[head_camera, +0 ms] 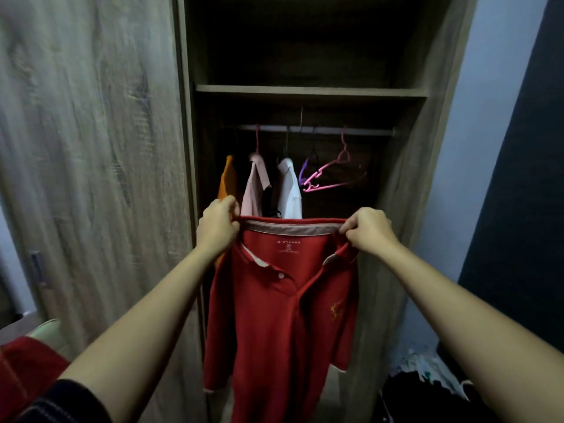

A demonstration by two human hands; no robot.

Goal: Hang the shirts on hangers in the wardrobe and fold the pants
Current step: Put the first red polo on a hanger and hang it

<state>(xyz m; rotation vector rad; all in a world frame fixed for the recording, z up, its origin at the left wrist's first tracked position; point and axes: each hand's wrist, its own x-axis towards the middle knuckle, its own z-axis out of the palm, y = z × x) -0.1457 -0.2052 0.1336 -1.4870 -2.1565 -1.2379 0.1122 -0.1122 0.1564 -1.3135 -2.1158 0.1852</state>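
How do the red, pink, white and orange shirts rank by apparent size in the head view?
1. red shirt, by far, though nearest the camera.
2. pink shirt and white shirt: alike, both partly hidden by the red one.
3. orange shirt: only a sliver shows.

Neck print on the red polo shirt (274,315) reads "GIORDANO"; rest illegible.

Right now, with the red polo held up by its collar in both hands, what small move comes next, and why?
Probably let go with the right hand and reach up for the bare pink hanger on the rail, while the left hand holds the collar. No hanger shows in the red polo, and that one hangs empty just right of the white shirt.
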